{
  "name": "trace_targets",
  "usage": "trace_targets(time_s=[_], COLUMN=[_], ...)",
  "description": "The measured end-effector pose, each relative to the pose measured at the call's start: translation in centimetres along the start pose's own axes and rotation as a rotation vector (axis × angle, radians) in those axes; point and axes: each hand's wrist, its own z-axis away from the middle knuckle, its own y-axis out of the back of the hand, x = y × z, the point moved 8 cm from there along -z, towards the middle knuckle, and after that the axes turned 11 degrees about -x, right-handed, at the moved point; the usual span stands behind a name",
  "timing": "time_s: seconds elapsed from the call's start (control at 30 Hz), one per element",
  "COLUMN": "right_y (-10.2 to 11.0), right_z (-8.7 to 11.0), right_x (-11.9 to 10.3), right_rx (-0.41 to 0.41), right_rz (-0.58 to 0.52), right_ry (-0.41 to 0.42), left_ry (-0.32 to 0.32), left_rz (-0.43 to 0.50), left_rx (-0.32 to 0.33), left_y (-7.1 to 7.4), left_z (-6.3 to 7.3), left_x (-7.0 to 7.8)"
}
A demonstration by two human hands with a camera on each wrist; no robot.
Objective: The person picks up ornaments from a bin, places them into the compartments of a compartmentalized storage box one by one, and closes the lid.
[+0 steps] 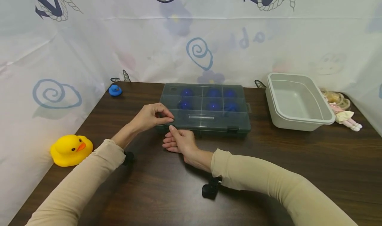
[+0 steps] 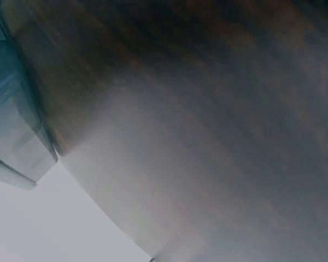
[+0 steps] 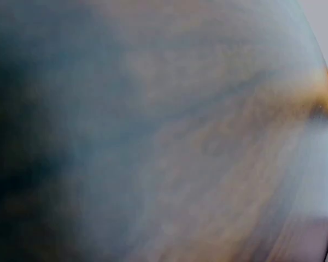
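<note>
A translucent dark-green divided storage box (image 1: pixel 206 120) lies on the table with its lid down. Several round blue things (image 1: pixel 213 106) show through the lid in its compartments. My left hand (image 1: pixel 150 115) is at the box's front left corner, its thumb and index tips close together over the lid's edge. Just below it, my right hand (image 1: pixel 183 143) has its thumb raised against the front edge, and its other fingers extend loosely to the left. Whatever the right thumb touches there is hidden. In the left wrist view, part of the box (image 2: pixel 16 120) appears; no hand shows clearly.
On the left are a large yellow rubber duck (image 1: pixel 71 150) and, farther back, a small blue duck (image 1: pixel 114 90). A light grey plastic basin (image 1: pixel 298 119) stands at the right, with a doll (image 1: pixel 343 114) behind it. Patterned white cloth (image 1: pixel 134 37) hangs around the table.
</note>
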Motion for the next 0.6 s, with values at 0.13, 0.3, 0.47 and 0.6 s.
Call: trace_targets(time_s=[0.13, 0.3, 0.47, 0.6], right_y=[-0.15, -0.42, -0.63, -0.7], right_z=[-0.01, -0.17, -0.4, -0.4], right_x=[-0.11, -0.29, -0.37, -0.33], right_rx=[-0.023, -0.045, -0.047, -0.048], right_rz=[0.027, 0.069, 0.092, 0.097], right_ry=[-0.007, -0.001, -0.002, -0.009], left_ry=[0.015, 0.019, 0.027, 0.041], left_rz=[0.0, -0.002, -0.008, -0.008], left_rx=[-0.005, -0.012, -0.013, -0.013], left_y=[-0.04, 0.01, 0.05, -0.03], left_z=[-0.16, -0.31, -0.37, -0.31], left_x=[-0.16, -0.16, -0.14, -0.31])
